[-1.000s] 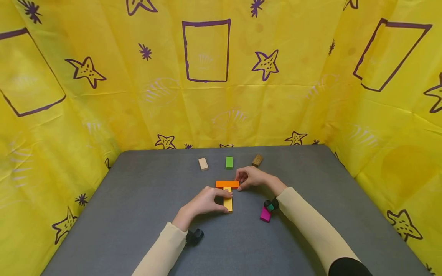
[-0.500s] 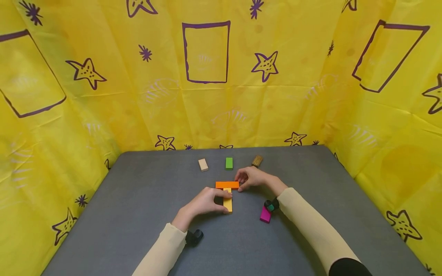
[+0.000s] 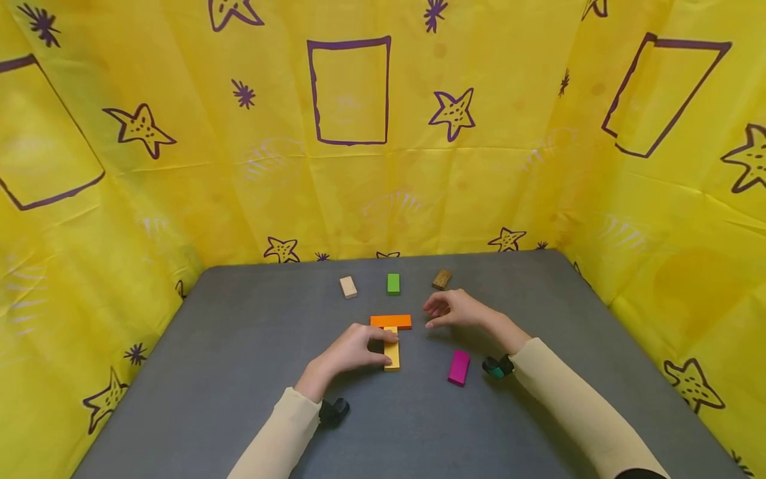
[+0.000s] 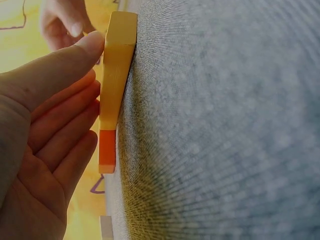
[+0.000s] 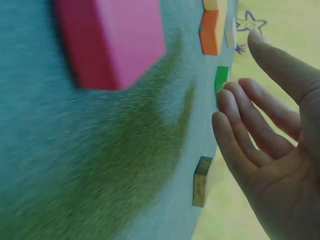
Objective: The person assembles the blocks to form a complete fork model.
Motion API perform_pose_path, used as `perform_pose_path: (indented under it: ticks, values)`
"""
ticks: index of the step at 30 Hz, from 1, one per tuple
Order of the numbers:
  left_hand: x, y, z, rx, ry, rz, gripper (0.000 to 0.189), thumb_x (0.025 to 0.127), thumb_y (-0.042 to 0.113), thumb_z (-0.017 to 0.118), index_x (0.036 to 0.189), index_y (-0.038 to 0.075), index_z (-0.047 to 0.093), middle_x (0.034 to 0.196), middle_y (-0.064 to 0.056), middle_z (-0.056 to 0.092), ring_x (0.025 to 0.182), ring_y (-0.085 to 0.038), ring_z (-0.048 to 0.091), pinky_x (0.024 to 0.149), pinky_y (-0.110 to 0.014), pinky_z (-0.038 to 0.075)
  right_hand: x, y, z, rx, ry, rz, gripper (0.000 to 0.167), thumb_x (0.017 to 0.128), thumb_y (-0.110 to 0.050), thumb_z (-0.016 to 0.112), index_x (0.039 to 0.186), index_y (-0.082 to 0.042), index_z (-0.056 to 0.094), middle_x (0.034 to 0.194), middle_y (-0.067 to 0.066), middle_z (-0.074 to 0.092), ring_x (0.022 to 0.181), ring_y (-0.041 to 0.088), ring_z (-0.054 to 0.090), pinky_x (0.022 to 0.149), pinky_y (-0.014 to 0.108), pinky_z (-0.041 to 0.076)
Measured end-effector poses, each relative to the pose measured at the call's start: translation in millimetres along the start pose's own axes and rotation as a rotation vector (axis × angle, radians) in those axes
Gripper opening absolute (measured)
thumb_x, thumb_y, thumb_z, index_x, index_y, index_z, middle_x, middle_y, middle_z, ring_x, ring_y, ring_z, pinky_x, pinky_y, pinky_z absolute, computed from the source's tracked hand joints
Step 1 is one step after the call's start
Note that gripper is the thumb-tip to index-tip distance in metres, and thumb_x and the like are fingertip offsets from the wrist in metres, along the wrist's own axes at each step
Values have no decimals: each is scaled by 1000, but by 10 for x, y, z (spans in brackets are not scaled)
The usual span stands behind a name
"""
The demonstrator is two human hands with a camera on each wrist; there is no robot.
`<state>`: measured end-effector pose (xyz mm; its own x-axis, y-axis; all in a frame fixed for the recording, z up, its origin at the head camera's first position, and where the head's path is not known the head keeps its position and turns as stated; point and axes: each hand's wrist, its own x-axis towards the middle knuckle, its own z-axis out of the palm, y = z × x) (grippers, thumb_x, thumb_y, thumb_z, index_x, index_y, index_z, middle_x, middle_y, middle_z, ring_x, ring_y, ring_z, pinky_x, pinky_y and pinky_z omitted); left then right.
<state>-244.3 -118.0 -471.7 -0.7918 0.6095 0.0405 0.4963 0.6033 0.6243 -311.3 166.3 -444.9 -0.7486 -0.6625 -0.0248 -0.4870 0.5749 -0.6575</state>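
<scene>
A yellow block (image 3: 391, 358) lies flat on the table, its far end meeting the middle of an orange block (image 3: 391, 322) laid crosswise, so the pair makes a T. My left hand (image 3: 352, 349) reaches over the yellow block from the left. In the left wrist view, the thumb (image 4: 75, 65) and fingertips are at its upper face, not wrapped round it. To the right of the orange block, my right hand (image 3: 457, 309) hovers apart from it, fingers loosely bent and holding nothing. A magenta block (image 3: 459, 368) lies nearer, below the right hand.
Along the back of the grey table (image 3: 257, 346) lie a pale wood block (image 3: 348, 287), a green block (image 3: 393, 284) and a brown block (image 3: 442, 279). A yellow patterned cloth (image 3: 353, 186) stands behind and at both sides.
My right hand has left the orange block's right end and moved right, uncovering the magenta block. The left hand keeps its place at the yellow block. The head view has shifted slightly.
</scene>
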Motion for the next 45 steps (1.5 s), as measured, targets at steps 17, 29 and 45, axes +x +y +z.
perform_pose_path:
  ticks: [17,29,45]
  values:
    - [3,-13,-8,0,-4,12,42,79,30,77,118,21,68,115,13,67,109,-8,59,100,-35,46,-558,-105,74,-18,59,-74,49,79,-35,76,112,-1,64,107,13,68,97,26,66,82,36,56]
    - [-12,9,-21,-21,-15,1,42,79,30,77,120,20,68,115,13,66,108,-8,59,100,-34,46,-860,-70,163,-7,75,-50,49,78,-34,76,113,-2,63,109,11,68,98,24,66,83,36,55]
    - [-8,-5,-17,-11,-9,7,43,79,30,77,120,20,68,116,13,66,111,-9,59,101,-36,46,-1048,82,281,-45,107,-114,50,75,-39,78,110,-7,64,104,2,67,89,15,65,77,28,56]
